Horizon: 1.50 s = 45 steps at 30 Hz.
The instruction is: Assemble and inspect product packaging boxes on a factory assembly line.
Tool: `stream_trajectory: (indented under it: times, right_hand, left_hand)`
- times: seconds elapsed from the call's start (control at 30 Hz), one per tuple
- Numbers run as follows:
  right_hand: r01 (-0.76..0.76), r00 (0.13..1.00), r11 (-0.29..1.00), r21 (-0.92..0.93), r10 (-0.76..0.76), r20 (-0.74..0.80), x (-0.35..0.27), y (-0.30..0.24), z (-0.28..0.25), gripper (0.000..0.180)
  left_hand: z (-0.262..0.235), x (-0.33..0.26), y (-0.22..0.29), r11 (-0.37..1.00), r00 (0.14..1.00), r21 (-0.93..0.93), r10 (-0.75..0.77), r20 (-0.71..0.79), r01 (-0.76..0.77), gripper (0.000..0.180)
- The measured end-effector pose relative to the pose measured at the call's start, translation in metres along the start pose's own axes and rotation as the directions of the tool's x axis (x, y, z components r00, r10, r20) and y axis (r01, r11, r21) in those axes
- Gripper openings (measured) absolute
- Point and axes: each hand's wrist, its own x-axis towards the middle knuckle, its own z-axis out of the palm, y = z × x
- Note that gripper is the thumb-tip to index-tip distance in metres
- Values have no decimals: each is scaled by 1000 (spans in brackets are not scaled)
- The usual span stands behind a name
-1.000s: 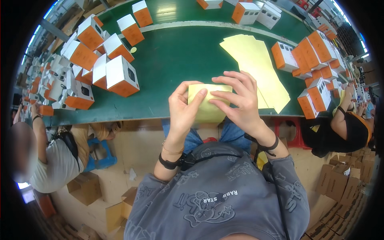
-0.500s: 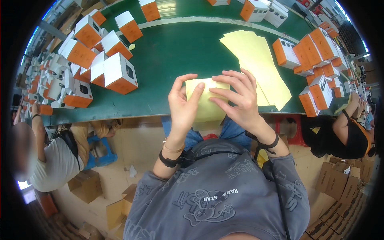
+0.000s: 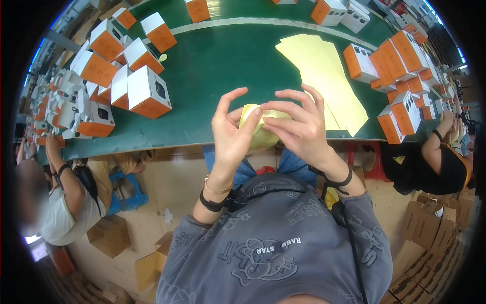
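A pale yellow paper sheet (image 3: 261, 139) is held up in front of me at the table's near edge, its upper part curled over. My left hand (image 3: 231, 127) grips its left side, thumb on the front and fingers partly hidden behind. My right hand (image 3: 306, 123) pinches at the curled part with thumb and forefinger, the other fingers raised. Whether a small piece sits in that pinch I cannot make out. Beyond my right hand, a fanned stack of similar yellow sheets (image 3: 331, 76) lies on the green table (image 3: 217, 66).
White and orange boxes (image 3: 150, 93) are piled at the left, and more boxes (image 3: 400, 55) at the right. A small yellow disc (image 3: 163, 58) lies by the left pile. People sit at both sides; cardboard cartons (image 3: 109, 235) stand on the floor.
The sheet, flatter before, is now bent and curled between my hands. My right fingers have closed in toward my left thumb. The person at the left has moved an arm.
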Motion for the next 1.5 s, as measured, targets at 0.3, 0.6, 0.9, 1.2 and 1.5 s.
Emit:
stream_trajectory:
  times: [0.3, 0.6, 0.9, 1.2, 1.5]
  right_hand:
    - [162, 981, 971, -177, -178, -81, -7, 0, 4, 18]
    - [244, 961, 943, -225, -267, -77, -12, 2, 4, 25]
    - [277, 953, 932, -232, -298, -59, -14, 6, 5, 23]
    - [-153, 988, 970, 189, 147, 43, -2, 7, 1, 50]
    - [-430, 888, 675, 600, 435, 147, -3, 4, 0, 42]
  left_hand:
    - [-6, 4, 3, 997, 997, -42, -65, 52, 67, 52]
    - [-8, 7, 4, 990, 989, -43, -134, 56, 136, 52]
    - [-10, 10, -1, 984, 987, -70, -161, 30, 163, 52]
    - [-8, 9, -7, 982, 996, -166, -90, -14, 86, 55]
    - [-6, -1, 7, 986, 997, -156, -55, 53, 63, 59]
